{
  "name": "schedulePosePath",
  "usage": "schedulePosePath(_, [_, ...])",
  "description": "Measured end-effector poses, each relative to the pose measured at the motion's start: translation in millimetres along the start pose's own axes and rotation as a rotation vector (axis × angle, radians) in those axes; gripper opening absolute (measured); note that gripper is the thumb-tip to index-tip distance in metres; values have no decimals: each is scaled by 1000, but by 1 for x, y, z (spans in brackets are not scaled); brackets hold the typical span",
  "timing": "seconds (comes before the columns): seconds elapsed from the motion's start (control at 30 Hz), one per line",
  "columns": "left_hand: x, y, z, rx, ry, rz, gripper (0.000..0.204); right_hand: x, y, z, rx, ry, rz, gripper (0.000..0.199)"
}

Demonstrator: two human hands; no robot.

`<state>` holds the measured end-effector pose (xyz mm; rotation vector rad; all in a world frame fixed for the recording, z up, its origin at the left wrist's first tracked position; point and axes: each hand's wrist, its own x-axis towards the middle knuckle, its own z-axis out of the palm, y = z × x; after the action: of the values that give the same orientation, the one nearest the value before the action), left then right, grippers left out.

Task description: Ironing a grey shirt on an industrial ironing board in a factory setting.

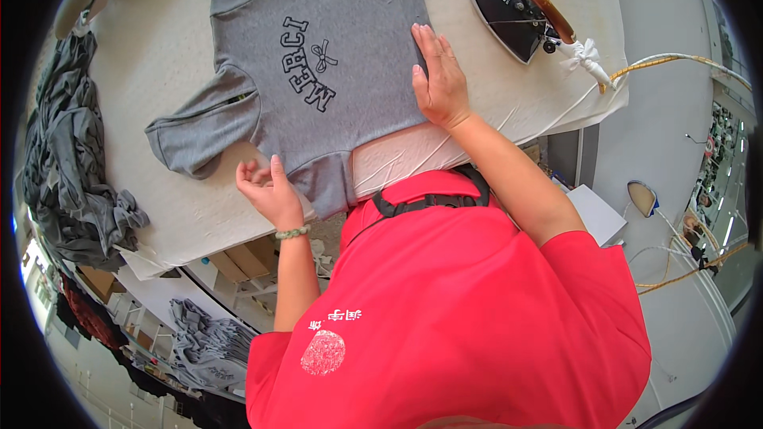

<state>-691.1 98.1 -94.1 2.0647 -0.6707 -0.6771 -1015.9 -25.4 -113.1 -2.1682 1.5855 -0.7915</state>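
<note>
A grey sweatshirt (pixel 362 56) with dark outlined lettering and a small bow lies spread on the pale padded ironing table (pixel 171 214). Its hem is to the right, and one sleeve (pixel 208 123) points left. My right hand (pixel 442 79) rests on the hem edge, fingers stretched out and holding nothing. Just past the near sleeve's shoulder, my left hand (pixel 272 191) hovers with fingers apart and slightly curled, a little blurred. A braided bracelet circles that wrist. To the right of the sweatshirt sits a black iron (pixel 509 12) with a brown wooden handle, apart from both hands.
Dark grey garments (pixel 67 159) are heaped along the table's left side. A cord and hose (pixel 668 58) run from the iron off to the right. Below the table at left hangs a stack of grey garments (pixel 207 342). A cardboard box (pixel 246 258) stands underneath.
</note>
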Motion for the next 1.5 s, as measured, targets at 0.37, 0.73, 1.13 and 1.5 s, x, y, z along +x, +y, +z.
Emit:
schedulePosePath(0.37, [-10, 11, -7, 689, -117, 181, 33, -6, 6, -6, -241, -160, -59, 87])
schedulePosePath(0.73, [9, 96, 194, 441, -557, 1192, 52, -18, 20, -2, -398, -183, -85, 88])
schedulePosePath(1.13, [-61, 76, 189, 568, -536, 1128, 60, -27, 42, -27, -224, -125, -147, 66])
schedulePosePath(1.5, [-126, 56, 190, 710, -489, 1083, 68, 158, 51, 27, -228, -183, -117, 93])
